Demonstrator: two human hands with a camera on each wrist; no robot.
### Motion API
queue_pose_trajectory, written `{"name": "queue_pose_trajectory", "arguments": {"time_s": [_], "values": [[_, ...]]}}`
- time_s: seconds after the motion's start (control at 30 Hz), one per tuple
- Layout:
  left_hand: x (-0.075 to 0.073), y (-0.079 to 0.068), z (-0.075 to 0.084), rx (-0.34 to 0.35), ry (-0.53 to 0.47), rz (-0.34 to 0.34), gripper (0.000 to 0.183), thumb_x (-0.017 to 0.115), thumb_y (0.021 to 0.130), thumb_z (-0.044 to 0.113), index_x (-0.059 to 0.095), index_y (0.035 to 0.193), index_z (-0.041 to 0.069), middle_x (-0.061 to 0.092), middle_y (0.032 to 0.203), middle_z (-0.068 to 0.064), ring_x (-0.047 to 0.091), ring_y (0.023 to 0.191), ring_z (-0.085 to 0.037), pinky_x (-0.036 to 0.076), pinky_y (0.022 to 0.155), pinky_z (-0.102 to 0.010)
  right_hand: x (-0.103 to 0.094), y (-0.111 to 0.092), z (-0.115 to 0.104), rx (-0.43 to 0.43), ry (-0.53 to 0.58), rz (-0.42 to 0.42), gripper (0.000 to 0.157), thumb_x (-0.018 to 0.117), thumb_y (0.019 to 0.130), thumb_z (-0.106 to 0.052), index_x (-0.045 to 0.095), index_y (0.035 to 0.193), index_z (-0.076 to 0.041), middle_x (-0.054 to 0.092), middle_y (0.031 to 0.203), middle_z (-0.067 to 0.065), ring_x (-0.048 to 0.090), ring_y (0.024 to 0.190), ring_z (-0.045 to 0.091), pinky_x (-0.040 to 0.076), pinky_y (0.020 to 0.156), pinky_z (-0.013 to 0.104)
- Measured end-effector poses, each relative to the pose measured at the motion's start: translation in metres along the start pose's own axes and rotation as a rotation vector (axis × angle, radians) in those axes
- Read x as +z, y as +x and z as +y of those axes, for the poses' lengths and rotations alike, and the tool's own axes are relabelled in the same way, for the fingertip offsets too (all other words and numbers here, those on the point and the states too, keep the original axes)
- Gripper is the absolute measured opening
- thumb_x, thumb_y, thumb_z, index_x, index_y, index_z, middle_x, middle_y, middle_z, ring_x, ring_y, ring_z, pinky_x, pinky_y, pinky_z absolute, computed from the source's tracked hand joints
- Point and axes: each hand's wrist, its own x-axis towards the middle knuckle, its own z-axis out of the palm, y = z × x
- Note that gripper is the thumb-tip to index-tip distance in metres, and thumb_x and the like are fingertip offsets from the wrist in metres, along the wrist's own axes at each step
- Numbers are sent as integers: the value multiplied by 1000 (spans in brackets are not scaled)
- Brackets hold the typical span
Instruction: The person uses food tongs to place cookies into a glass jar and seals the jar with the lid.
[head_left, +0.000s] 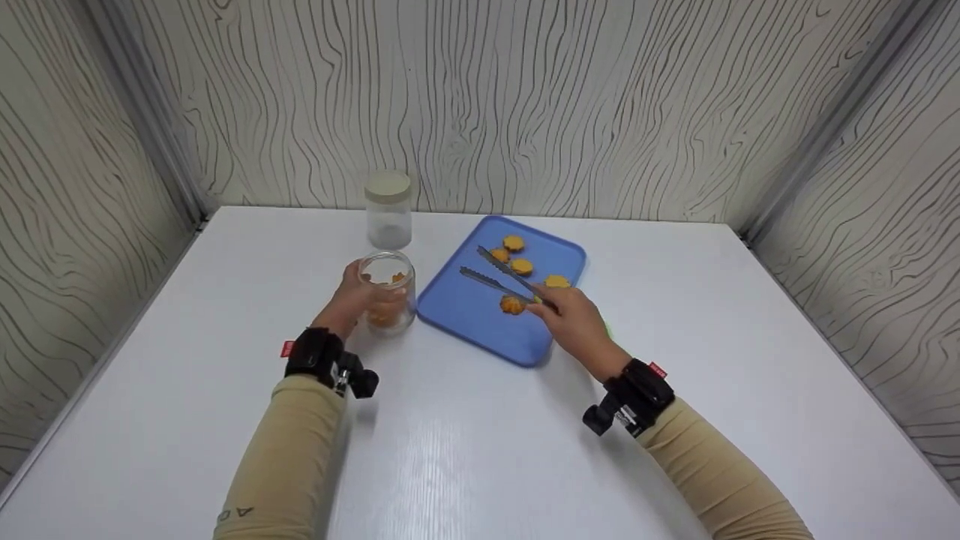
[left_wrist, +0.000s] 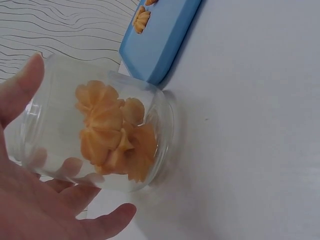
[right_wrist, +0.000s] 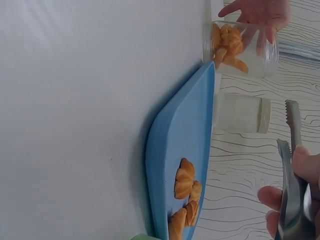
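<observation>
My left hand [head_left: 366,294] grips an open clear jar [head_left: 405,309], thumb on one side and fingers on the other. Several flower-shaped cookies [left_wrist: 107,125] lie in the bottom of this jar. My right hand [head_left: 574,322] holds metal tongs [head_left: 504,264] over the blue tray [head_left: 465,315]; their toothed tips stand apart, with nothing between them. On the tray are several more cookies [right_wrist: 184,178], one of them a darker cookie [head_left: 512,304] right below the tongs near my right fingers.
A second clear jar [head_left: 389,229] with a whitish lid [head_left: 388,187] stands behind the open one, at the table's back. Part of a green thing [right_wrist: 144,237] shows beside the tray near my right wrist. A patterned wall [head_left: 465,105] rises behind the white table [head_left: 420,450].
</observation>
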Motion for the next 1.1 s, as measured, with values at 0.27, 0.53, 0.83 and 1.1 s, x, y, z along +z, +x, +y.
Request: {"name": "queue_pose_trajectory", "arguments": {"time_s": [0.27,0.53,0.83,1.1], "values": [[-1,-1,1,25,-28,0,103,75,80,11,5,155,11,16,158,-18,15,144,-33,14,113,-55,-6,-5,15,59,-62,30,39,65,94,-19,63,126,2,65,86,8,47,74,25,38,67,36],[-1,1,0,7,-11,11,104,77,79,14,7,156,13,17,159,-16,16,144,-33,17,112,-55,-9,-10,27,48,-78,47,38,65,93,-18,64,125,3,70,101,17,44,72,24,36,65,34],[1,2,-1,-3,4,1,107,78,79,18,3,156,14,15,159,-15,15,144,-33,17,111,-55,-17,-15,47,122,-49,59,40,65,93,-18,61,128,1,68,112,20,41,72,24,33,64,33],[-1,-1,1,-26,11,-1,106,77,80,18,3,156,15,14,160,-15,16,143,-33,19,108,-58,-22,-20,60,134,-89,96,38,68,92,-16,64,124,4,68,109,22,49,74,28,41,66,39]]}}
